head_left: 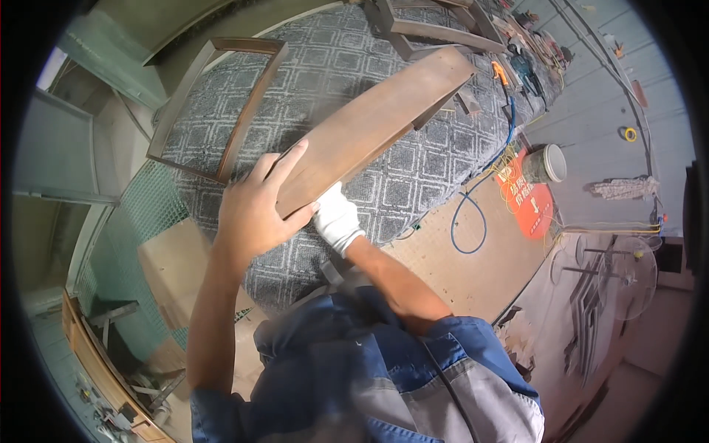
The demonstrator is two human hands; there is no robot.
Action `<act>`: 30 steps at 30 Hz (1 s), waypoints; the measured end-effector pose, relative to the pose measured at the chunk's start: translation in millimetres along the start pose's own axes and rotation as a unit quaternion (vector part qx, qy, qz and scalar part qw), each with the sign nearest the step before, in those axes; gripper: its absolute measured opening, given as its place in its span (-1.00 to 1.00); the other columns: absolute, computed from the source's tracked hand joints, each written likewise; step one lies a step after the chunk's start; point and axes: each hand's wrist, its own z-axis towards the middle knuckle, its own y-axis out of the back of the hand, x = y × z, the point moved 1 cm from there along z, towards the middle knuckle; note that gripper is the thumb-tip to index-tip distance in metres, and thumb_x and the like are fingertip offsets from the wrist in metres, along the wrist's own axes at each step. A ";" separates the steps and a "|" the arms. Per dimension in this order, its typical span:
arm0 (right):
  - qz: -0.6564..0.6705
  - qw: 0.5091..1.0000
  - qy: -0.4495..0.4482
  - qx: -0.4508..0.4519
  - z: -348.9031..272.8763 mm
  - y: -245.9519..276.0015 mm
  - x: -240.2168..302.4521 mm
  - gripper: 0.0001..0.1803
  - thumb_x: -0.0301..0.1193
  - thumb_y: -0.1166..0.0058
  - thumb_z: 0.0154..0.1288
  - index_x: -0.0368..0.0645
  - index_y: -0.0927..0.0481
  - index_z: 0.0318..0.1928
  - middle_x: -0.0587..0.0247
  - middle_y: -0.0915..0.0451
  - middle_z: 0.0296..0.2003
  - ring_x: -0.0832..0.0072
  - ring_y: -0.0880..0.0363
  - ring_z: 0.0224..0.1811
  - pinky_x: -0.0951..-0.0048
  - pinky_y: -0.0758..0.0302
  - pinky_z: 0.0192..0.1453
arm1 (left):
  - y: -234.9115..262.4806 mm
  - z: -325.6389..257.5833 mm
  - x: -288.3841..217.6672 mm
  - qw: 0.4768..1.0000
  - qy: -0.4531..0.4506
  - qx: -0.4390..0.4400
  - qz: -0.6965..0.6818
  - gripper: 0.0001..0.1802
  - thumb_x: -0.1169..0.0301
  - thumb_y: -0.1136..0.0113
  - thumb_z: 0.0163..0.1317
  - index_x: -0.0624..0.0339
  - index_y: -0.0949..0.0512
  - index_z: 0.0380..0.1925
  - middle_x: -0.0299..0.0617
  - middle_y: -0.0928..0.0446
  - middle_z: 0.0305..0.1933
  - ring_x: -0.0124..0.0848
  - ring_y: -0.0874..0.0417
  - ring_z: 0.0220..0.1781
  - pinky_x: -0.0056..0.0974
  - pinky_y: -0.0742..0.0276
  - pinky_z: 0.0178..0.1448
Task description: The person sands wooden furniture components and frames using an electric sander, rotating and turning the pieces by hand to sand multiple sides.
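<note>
A long brown wooden frame (pixel 377 122), seen mostly along one broad flat side, slants from the middle up to the right above a grey patterned cloth. My bare left hand (pixel 258 199) grips its near left end, fingers over the top and thumb around the lower corner. In a white glove, my right hand (pixel 337 220) holds the lower edge near the same end; most of its fingers are hidden behind the wood. The cloth-covered table (pixel 413 184) lies underneath.
An open rectangular wooden frame (pixel 249 111) lies at the left of the cloth, and more frames (pixel 443 29) at the far side. An orange-tipped air gun (pixel 500 74) with a blue hose (pixel 473 196) lies at the right. Beyond are a bucket (pixel 546 164) and a red sign (pixel 533 210).
</note>
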 end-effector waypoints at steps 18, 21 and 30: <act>-0.044 0.999 -0.007 -0.022 36.0 5.6 -56.8 -0.66 -0.36 0.01 0.52 -0.10 -0.56 0.22 -0.29 -0.58 0.08 -0.19 -0.72 0.00 -0.02 -0.69 0.10 | 1.4 6.9 -7.1 0.999 -0.013 -0.020 -0.033 0.01 0.22 -0.62 0.01 -0.10 -0.44 0.55 -0.14 -0.62 0.12 0.00 -0.78 -0.05 0.00 -0.72 -0.03; -0.016 0.997 0.066 -0.032 15.7 -28.3 -6.7 -0.59 -0.37 0.10 0.57 -0.28 -0.53 0.29 -0.29 -0.64 0.10 -0.09 -0.74 0.02 -0.02 -0.69 0.12 | -0.9 1.3 0.3 1.000 -0.009 -0.017 -0.024 0.02 0.23 -0.61 -0.01 -0.11 -0.43 0.55 -0.11 -0.62 0.15 0.04 -0.75 0.03 0.05 -0.72 0.01; -0.014 0.996 -0.078 -0.047 82.9 46.8 -60.1 -0.67 -0.39 0.05 0.53 -0.29 -0.54 0.17 -0.33 -0.60 0.00 -0.14 -0.75 -0.04 -0.05 -0.70 0.08 | 5.8 5.5 0.6 1.000 0.014 0.028 0.001 0.10 0.21 -0.60 -0.08 -0.01 -0.39 0.58 0.07 -0.59 0.33 0.17 -0.72 0.19 0.12 -0.75 0.10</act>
